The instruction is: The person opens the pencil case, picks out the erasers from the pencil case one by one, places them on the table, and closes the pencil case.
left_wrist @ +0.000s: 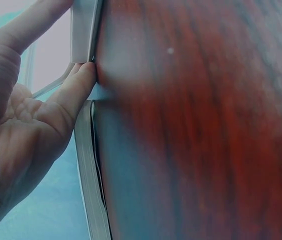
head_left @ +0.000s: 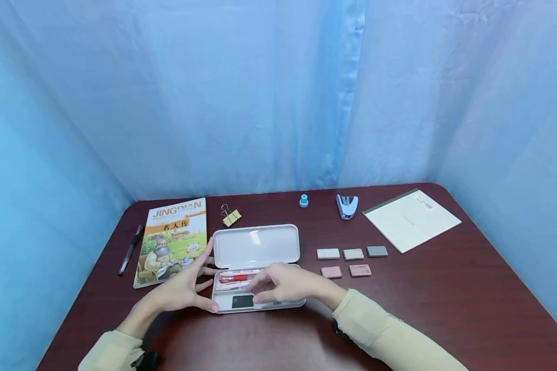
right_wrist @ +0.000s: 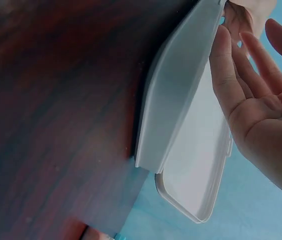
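A white pencil case (head_left: 256, 247) lies with its lid tipped back. Its rear part holds pens (head_left: 236, 278), one of them red; a small black rectangular block (head_left: 243, 301) lies in the front part. My left hand (head_left: 181, 288) spans the case's left end, thumb at the front corner and spread fingers along the side and lid. Over the tray hovers my right hand (head_left: 283, 283), fingertips bent down inside beside the black block, with nothing visible between them. The right wrist view shows its fingers loosely bent at the rim of the case (right_wrist: 181, 95).
Several eraser-like blocks (head_left: 354, 254) lie right of the case. Behind are a binder clip (head_left: 232, 218), a small blue item (head_left: 304, 201) and a blue stapler (head_left: 347, 207). A notebook (head_left: 410, 219) lies far right; a book (head_left: 174, 242) and black pen (head_left: 130, 250) lie left.
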Demonstrator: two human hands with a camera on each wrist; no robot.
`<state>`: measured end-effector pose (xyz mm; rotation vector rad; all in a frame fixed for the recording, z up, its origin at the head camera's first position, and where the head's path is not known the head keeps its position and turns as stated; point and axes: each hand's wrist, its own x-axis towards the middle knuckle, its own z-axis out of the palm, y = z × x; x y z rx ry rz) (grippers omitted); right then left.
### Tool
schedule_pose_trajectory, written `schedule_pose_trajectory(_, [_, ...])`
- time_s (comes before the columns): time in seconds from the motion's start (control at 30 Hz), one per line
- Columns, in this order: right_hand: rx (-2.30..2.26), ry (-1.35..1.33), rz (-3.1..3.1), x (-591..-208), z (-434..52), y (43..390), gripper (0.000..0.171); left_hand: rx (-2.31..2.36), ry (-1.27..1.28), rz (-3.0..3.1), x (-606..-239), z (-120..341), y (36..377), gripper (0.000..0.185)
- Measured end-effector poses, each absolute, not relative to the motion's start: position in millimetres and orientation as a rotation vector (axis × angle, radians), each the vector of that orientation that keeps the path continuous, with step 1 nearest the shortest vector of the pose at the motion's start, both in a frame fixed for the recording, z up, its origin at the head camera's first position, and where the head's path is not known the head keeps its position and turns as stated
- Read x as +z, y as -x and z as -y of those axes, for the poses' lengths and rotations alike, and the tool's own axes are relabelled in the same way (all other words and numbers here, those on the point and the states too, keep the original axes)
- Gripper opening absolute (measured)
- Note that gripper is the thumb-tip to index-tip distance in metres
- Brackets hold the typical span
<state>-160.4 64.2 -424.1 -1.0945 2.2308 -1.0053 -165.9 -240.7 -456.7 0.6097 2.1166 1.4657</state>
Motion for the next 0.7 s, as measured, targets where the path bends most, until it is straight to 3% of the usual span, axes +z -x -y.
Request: schedule_pose_trajectory(0.7, [-0.86, 1.166, -2.301, -429, -54, 157, 0.029, 1.456, -0.616, -2.135, -456, 240, 164, 0.133])
